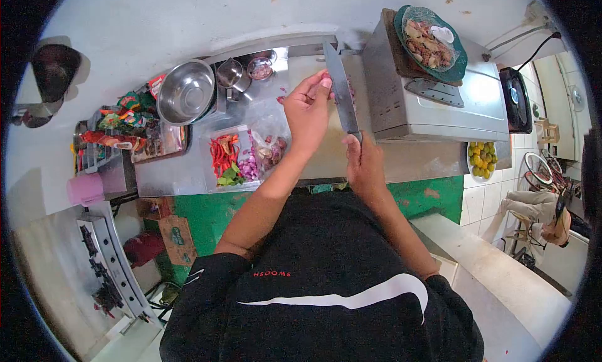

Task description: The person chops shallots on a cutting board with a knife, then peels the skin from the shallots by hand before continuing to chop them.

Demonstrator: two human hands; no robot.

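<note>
With right hand (pixel 365 169) nearest, wraps grip tight round knife (pixel 342 94) handle; pinches pink shallot (pixel 326 80) with left hand (pixel 306 110) on worktop (pixel 415 159).

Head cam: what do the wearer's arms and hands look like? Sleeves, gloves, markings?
The left hand and right hand are bare, with no gloves; no ring or watch shows. The forearms are uncovered. The black top has short sleeves ending near the elbows, a white swoosh across the front and small red lettering.
</note>
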